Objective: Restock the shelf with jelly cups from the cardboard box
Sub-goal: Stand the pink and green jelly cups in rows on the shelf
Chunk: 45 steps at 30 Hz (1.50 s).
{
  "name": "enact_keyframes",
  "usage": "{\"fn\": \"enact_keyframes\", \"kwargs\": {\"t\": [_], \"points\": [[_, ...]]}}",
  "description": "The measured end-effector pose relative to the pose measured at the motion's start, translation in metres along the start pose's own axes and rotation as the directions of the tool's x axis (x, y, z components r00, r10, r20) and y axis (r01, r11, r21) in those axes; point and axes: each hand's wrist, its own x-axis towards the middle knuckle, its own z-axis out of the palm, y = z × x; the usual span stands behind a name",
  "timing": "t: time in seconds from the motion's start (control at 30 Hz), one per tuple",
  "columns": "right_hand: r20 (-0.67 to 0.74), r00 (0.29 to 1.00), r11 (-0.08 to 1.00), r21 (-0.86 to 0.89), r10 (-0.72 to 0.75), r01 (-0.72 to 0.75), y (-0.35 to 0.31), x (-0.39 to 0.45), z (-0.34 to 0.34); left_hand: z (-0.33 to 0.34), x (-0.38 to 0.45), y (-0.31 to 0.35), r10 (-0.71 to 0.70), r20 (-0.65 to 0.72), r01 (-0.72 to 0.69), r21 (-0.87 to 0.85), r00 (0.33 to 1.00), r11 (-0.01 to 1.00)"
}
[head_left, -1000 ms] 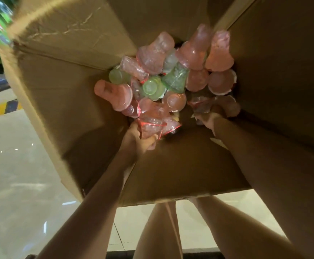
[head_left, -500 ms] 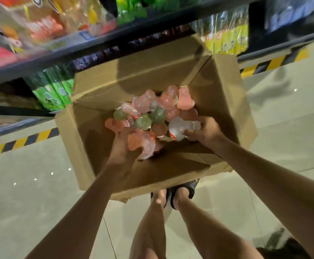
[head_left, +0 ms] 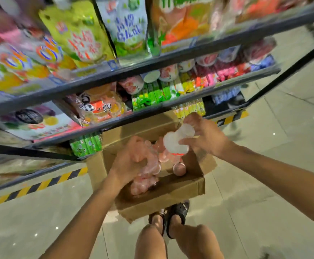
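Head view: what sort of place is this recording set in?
Most likely a shop aisle, a grocery or convenience store: tiered dark shelves packed with bright snack bags, a cardboard box of jelly cups on the tiled floor.

Bright overhead store light; glare specks on glossy floor; heavy motion blur on shelves; wide-angle edge bending.

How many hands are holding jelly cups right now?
2. The left hand grips a bunch of pink jelly cups over the cardboard box. The right hand holds whitish cups above the box's far side. More cups may be hidden behind the fingers.
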Motion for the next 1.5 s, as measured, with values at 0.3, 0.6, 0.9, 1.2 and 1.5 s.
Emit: {"fn": "enact_keyframes", "kwargs": {"t": [0.3, 0.6, 0.9, 1.2, 1.5], "points": [[-0.031, 0.961, 0.948, -0.170, -0.276, 0.267, -0.152, -0.043, -0.080, -0.143, -0.016, 0.127, 0.111, -0.124, -0.130, -0.157, 0.986, 0.979], [-0.090, 0.882, 0.854, -0.312, -0.463, 0.417, -0.328, -0.103, -0.193, -0.282, -0.047, 0.274, 0.348, -0.238, -0.357, 0.009, 0.907, 0.934], [-0.214, 0.681, 0.691, -0.441, -0.700, 0.572, -0.479, -0.159, -0.289, -0.417, -0.082, 0.420, 0.487, -0.397, -0.500, 0.079, 0.778, 0.863], [-0.277, 0.581, 0.634, -0.478, -0.765, 0.607, -0.567, -0.186, -0.344, -0.516, -0.082, 0.498, 0.529, -0.480, -0.526, 0.156, 0.699, 0.836], [-0.312, 0.613, 0.665, -0.545, -0.726, 0.511, -0.576, -0.168, -0.359, -0.540, -0.048, 0.500, 0.540, -0.453, -0.548, 0.126, 0.710, 0.827]]}}
